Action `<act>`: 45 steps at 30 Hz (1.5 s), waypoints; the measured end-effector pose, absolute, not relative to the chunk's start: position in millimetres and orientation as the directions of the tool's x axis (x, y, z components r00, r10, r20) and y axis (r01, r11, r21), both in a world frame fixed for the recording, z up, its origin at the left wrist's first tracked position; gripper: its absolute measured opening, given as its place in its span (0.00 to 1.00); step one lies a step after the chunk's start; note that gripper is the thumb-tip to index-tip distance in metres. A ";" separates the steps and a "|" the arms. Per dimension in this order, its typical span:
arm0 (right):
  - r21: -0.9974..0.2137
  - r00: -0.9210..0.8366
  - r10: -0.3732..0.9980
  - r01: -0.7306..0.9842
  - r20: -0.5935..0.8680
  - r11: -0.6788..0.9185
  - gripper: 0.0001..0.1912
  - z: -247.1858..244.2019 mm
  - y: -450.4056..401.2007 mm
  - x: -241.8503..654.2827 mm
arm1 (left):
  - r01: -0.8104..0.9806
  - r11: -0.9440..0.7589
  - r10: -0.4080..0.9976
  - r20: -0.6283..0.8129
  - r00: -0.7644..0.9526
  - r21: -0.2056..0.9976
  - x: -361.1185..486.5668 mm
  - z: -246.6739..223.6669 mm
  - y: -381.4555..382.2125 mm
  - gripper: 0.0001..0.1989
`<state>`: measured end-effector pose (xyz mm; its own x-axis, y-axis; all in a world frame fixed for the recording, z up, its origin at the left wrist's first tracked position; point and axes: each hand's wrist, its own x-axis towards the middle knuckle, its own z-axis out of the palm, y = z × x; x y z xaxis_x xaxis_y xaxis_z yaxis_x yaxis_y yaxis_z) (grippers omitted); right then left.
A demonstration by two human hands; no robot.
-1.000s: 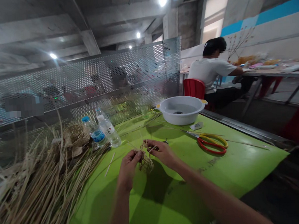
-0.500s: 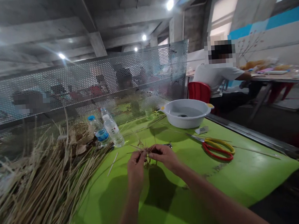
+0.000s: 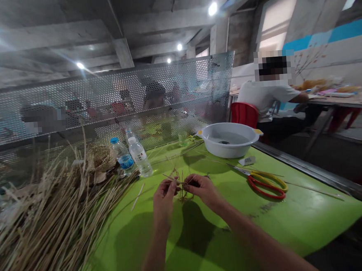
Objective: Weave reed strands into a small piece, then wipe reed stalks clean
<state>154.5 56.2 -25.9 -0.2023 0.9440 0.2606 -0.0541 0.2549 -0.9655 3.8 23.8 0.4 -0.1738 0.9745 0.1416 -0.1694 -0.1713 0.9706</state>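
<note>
My left hand [image 3: 164, 197] pinches a small open weave of straw strips [image 3: 182, 192] between thumb and fingers. On its other side, my right hand [image 3: 202, 188] grips the same weave, its thumb and forefinger pressed together. Thin strip ends stick out upward and sideways from between the hands, and loops hang below. Both hands are held over the green tabletop [image 3: 196, 266]. Left of them lies a short pale strip [image 3: 138, 197]. To the right rest scissors [image 3: 266, 184] with one red and one yellow handle. Fingertips partly hide the weave.
A large heap of dry straw strips [image 3: 47, 227] covers the left side. Plastic bottles [image 3: 141, 158] and a woven straw piece [image 3: 100, 158] stand behind it. At the back is a white basin [image 3: 231, 148] of water, before a perforated metal screen [image 3: 110, 93]. A person [image 3: 267, 98] sits at the right.
My hands have parted slightly, and the straw weave between them shows more, its strips at a different angle. The whole view has shifted a little.
</note>
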 end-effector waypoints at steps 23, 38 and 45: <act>-0.961 -0.308 0.940 -0.271 0.146 0.060 0.15 0.6 49.4 173.0 | -0.144 -0.175 0.964 0.140 -0.225 0.974 -41.3 -2.4 36.6 0.23; -0.950 -0.402 0.906 -0.312 0.134 0.003 0.16 0.7 46.6 173.8 | -0.471 0.124 0.992 -0.096 0.082 0.874 -25.7 -6.9 27.6 0.14; -0.972 -0.445 0.887 -0.233 0.121 0.016 0.17 -6.3 48.1 168.9 | -0.448 0.115 0.993 -0.085 0.087 0.887 -15.5 2.1 21.5 0.14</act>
<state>168.9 48.1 -6.3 -0.4451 0.8872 0.1211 -0.2329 0.0158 -0.9724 -15.5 21.5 2.1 0.0870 0.9926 -0.0850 -0.4477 0.1152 0.8867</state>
